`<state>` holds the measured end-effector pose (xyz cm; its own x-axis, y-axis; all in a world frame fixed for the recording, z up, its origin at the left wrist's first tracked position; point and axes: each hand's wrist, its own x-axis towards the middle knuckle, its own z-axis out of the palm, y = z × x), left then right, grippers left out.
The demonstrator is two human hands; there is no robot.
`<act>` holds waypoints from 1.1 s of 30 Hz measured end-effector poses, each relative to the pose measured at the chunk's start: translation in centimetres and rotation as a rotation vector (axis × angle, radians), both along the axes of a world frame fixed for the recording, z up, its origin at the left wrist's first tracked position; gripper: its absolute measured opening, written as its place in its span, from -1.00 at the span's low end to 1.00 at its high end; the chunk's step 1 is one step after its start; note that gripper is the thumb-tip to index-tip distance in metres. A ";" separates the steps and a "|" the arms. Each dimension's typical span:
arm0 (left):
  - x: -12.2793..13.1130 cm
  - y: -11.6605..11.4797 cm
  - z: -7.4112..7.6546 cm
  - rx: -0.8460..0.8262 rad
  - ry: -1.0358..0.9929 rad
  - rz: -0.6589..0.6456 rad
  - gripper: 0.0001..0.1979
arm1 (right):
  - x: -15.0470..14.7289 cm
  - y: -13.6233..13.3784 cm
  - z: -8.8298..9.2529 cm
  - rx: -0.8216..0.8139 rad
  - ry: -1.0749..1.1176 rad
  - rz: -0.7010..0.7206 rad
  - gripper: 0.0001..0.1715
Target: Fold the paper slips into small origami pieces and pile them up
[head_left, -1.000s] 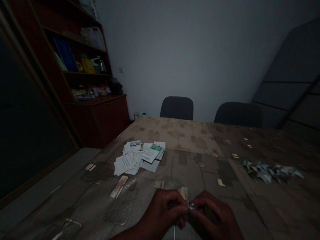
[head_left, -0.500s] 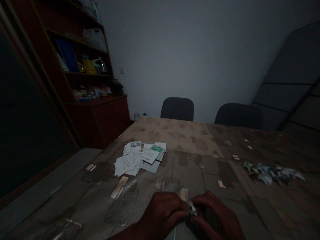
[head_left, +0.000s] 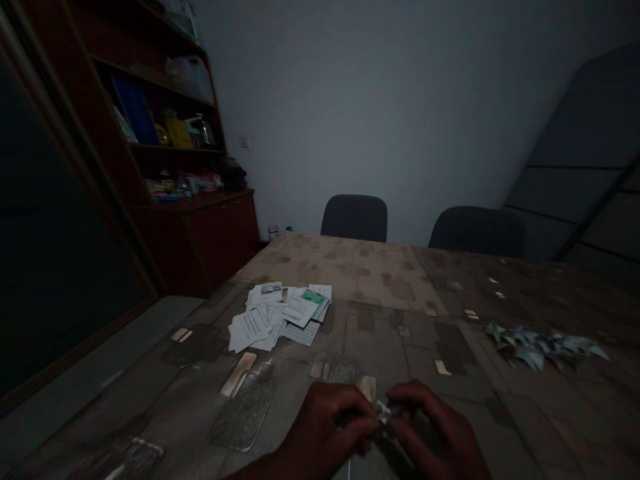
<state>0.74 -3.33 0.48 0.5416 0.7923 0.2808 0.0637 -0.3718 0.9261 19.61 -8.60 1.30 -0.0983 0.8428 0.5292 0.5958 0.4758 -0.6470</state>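
Close to the table's near edge, my left hand [head_left: 333, 427] and my right hand [head_left: 435, 430] meet over a small folded piece of paper [head_left: 383, 412]. Fingertips of both hands pinch it from either side, and much of it is hidden behind them. Ahead and to the left lies a loose pile of flat printed paper squares [head_left: 280, 317], one with a green patch. Over on the right sits a heap of small folded paper pieces [head_left: 545, 345], pale and multicoloured, with pointed corners.
A patterned cloth [head_left: 360, 267] covers the table. Two dark chairs [head_left: 354, 218] stand at its far side against a pale wall. A red-brown cabinet [head_left: 210, 233] with crowded shelves rises at the left. The room is dim.
My fingers have shifted slightly around the small folded paper, with the left fingers a little more parted. The paper pile and the folded heap have stayed in place.
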 end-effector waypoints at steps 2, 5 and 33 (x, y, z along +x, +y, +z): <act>0.0 0.0 0.1 -0.022 -0.005 0.018 -0.86 | 0.0 0.1 -0.2 -0.073 0.037 -0.013 -0.91; 0.2 0.0 0.2 -0.184 -0.075 0.040 -0.91 | 0.0 0.1 -0.5 -0.114 0.061 0.002 -0.91; 1.1 -0.4 -0.5 -0.652 -0.272 -0.059 -0.81 | -0.4 0.4 0.9 0.336 -0.309 0.143 -0.69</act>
<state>1.87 -3.72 -0.04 0.5667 0.8166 -0.1094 -0.2044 0.2680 0.9415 19.25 -8.16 2.18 -0.3962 0.5966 0.6979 0.6494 0.7194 -0.2463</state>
